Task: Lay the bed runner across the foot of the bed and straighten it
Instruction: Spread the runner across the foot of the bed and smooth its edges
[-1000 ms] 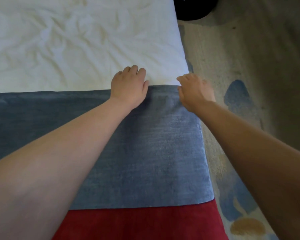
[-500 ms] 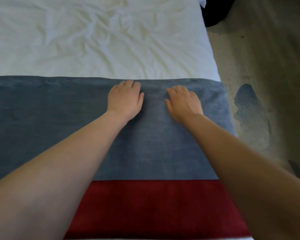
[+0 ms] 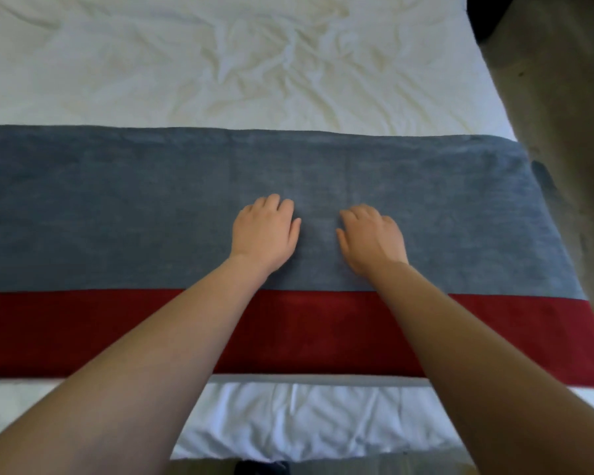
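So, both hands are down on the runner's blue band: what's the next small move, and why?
Probably sweep the left hand and right hand apart along the bed runner, pressing flat. Both rest side by side mid-band, the fabric there looks smooth, and slight puckers show near its right end.

the bed carries a wrinkled white sheet. the bed runner lies flat across the sheet, with its blue-grey band far and its red band near. sheet shows beyond the runner and in a strip on its near side.
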`<state>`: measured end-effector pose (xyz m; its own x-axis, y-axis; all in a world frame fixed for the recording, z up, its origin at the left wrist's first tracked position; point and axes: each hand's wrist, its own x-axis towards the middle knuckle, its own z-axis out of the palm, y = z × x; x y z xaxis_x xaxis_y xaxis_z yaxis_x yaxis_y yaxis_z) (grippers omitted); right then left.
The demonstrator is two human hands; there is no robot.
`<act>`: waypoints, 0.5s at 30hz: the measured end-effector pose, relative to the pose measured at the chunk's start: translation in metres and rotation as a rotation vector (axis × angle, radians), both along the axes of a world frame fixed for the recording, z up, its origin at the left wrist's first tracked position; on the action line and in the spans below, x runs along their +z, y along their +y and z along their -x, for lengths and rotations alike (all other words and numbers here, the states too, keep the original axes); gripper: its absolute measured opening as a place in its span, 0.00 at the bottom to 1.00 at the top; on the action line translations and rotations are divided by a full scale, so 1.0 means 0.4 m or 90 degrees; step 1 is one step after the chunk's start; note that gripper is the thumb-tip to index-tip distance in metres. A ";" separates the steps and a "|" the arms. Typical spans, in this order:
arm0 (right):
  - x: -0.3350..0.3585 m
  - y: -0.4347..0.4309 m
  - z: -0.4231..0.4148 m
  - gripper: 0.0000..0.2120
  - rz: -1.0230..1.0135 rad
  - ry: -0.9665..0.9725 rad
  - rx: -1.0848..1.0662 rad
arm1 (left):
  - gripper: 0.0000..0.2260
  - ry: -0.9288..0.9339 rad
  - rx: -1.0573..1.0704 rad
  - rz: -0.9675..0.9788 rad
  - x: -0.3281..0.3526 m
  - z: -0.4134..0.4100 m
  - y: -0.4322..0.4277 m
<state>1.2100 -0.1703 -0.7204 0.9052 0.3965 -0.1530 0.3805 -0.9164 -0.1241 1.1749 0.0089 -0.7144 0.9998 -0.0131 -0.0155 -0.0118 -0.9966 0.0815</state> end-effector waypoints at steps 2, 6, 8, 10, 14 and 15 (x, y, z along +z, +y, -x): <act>-0.018 0.038 0.075 0.16 0.002 0.014 0.025 | 0.14 -0.002 0.014 0.013 -0.012 0.070 0.018; -0.049 0.103 0.224 0.17 -0.014 0.033 0.056 | 0.14 0.021 0.029 0.020 -0.048 0.214 0.050; -0.060 0.127 0.293 0.17 -0.017 0.026 0.078 | 0.14 0.031 0.041 0.016 -0.062 0.285 0.065; -0.062 0.145 0.351 0.17 -0.024 0.008 0.090 | 0.14 0.027 0.041 0.022 -0.074 0.355 0.080; -0.061 0.162 0.453 0.11 -0.057 -0.027 0.169 | 0.14 0.000 -0.028 0.040 -0.093 0.479 0.111; -0.062 0.166 0.478 0.10 -0.071 -0.022 0.198 | 0.14 -0.005 -0.052 0.045 -0.095 0.502 0.120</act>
<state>1.0189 -0.1040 -0.7454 0.7422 0.6670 -0.0646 0.6452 -0.7373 -0.2002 0.9741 0.0571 -0.7525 0.9955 -0.0946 -0.0036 -0.0930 -0.9841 0.1515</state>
